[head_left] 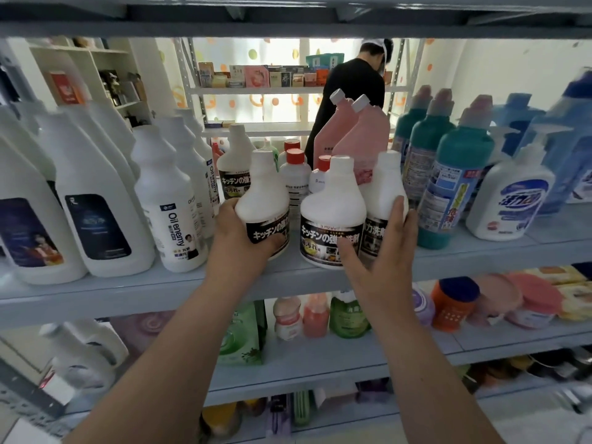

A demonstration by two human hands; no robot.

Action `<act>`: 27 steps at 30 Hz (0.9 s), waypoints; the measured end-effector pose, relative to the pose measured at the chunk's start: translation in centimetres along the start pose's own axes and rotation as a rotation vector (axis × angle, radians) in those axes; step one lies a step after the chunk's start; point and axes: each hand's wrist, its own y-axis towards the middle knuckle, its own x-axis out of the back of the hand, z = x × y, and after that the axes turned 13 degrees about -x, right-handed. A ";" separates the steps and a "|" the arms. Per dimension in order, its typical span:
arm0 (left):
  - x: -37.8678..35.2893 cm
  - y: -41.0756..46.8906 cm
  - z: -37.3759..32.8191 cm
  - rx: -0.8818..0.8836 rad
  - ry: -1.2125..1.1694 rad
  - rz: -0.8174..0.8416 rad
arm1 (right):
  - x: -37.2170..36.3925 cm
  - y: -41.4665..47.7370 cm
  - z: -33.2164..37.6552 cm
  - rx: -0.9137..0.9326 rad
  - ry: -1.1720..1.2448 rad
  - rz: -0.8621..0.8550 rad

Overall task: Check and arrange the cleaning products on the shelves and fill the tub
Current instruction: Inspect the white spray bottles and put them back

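Observation:
Three white kitchen-cleaner bottles with black labels stand at the front of the middle shelf (pixel 179 285). My left hand (pixel 238 238) is wrapped around the left bottle (pixel 264 193), thumb across its label. My right hand (pixel 381 241) spans the other two: its thumb presses the label of the middle bottle (pixel 333 203), and its fingers curl round the right side of the right bottle (pixel 386 187). A fourth bottle of the same kind (pixel 234 161) stands behind them.
White "Oil enemy" bottles (pixel 171 200) crowd the shelf's left; teal bottles (pixel 455 174), a pump bottle (pixel 509 193) and blue jugs fill the right. Pink bottles (pixel 362 136) and red-capped ones (pixel 294 174) stand behind. Lower shelves hold more products. A person in black (pixel 352 88) stands beyond the rack.

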 end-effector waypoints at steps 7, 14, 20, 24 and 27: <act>4.2 -5.9 -1.6 -0.071 -0.237 0.051 | -1.2 -5.0 0.7 0.155 -0.109 -0.125; 9.8 -12.5 -1.9 0.101 -0.563 0.031 | -3.1 -13.1 5.2 -0.055 0.333 0.562; 12.4 -16.6 -0.3 0.275 -0.722 0.033 | -4.3 -17.6 6.1 -0.222 0.657 0.638; 13.3 -18.3 -0.1 0.569 -1.291 0.063 | -4.9 -19.6 5.8 -0.449 0.842 0.775; 13.4 -19.8 -0.3 0.705 -1.477 0.210 | -5.5 -21.3 5.9 -0.493 0.889 0.910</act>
